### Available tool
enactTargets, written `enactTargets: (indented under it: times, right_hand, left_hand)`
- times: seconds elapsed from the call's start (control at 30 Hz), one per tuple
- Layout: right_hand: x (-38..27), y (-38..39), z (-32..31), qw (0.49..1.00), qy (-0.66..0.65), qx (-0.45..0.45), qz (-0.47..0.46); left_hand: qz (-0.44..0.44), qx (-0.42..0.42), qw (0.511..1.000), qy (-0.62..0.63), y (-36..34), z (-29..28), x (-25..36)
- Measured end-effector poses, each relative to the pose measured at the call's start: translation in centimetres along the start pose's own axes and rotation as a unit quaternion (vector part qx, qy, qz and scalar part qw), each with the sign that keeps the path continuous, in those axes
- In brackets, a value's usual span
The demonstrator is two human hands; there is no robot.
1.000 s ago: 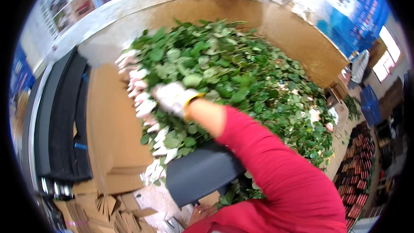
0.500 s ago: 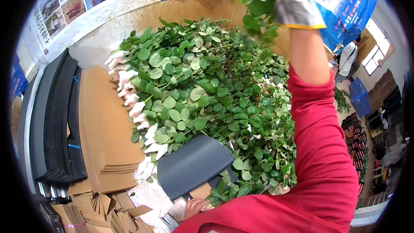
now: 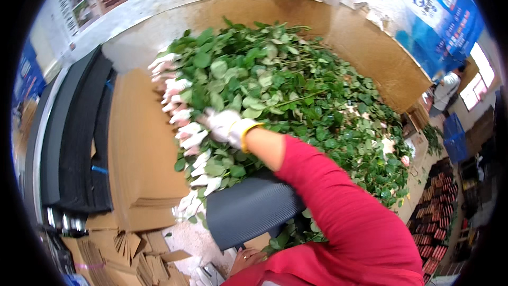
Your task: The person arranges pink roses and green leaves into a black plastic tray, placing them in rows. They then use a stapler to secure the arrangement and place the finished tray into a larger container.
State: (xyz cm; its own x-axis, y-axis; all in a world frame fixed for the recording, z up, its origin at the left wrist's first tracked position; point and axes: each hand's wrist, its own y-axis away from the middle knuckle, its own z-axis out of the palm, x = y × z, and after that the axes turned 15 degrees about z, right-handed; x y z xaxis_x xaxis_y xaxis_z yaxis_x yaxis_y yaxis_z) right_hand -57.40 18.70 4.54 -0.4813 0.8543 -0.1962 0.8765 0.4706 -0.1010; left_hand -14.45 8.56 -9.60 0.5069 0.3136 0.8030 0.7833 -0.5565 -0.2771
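Observation:
A broad heap of leafy green cut stems (image 3: 296,90) lies in front of me, with white and pink wrapped flower heads (image 3: 177,98), which look like roses, lined up along its left side. My right hand (image 3: 225,126), in a pale glove with a yellow cuff, reaches across onto the leaves beside those heads. Motion smears its fingers, so what they hold, if anything, does not show. At the lower edge is my left hand (image 3: 247,258), a ring on one finger. Its fingers are curled and partly covered by my sleeve. Close above it rests a dark grey ribbed sheet (image 3: 254,209).
A cardboard wall (image 3: 370,47) backs the heap. At left stand flat brown cardboard sheets (image 3: 140,143) and dark grey sheets (image 3: 79,143); folded cardboard pieces (image 3: 129,254) lie below. A blue crate (image 3: 454,135) and a person (image 3: 446,91) are far right.
My right hand has swung from the upper right, where it held leafy stems high, down and left onto the heap beside the wrapped heads. My left hand stays low; the view has shifted slightly.

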Motion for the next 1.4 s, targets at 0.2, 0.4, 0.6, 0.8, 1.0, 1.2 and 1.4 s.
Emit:
enactTargets:
  times: [0.2, 0.4, 0.6, 0.8, 1.0, 1.2, 1.4]
  right_hand:
    - [-1.3, 2.5, -14.5, 0.994, -0.104, 0.009, 0.008]
    - [10.2, 12.0, -41.3, 0.697, -0.548, 0.460, 0.041]
    - [3.0, 15.8, -41.4, 0.712, -0.494, 0.397, -0.301]
    - [-0.4, 21.4, -31.2, 0.779, -0.609, 0.142, -0.042]
    - [-5.5, 22.5, -14.7, 0.958, -0.193, 0.007, -0.210]
    - [-7.0, 23.1, -12.1, 0.954, -0.149, -0.063, -0.252]
    - [-8.9, 23.6, -12.5, 0.925, -0.135, -0.093, -0.342]
  left_hand:
    - [-0.049, -0.003, 0.998, 0.044, 0.7, 0.0, 0.0]
    - [0.000, 0.012, 1.000, 0.027, 0.6, 0.1, -0.2]
    - [-0.040, 0.008, 0.997, 0.059, -1.2, -2.4, 2.7]
    - [-0.099, 0.007, 0.993, 0.059, -3.0, -4.4, 5.8]
    - [-0.111, 0.079, 0.987, 0.087, -2.7, -7.3, 5.6]
    - [0.084, 0.330, 0.936, -0.085, -5.0, -15.7, 14.4]
    - [0.195, 0.256, 0.897, -0.303, -6.9, -15.9, 17.0]
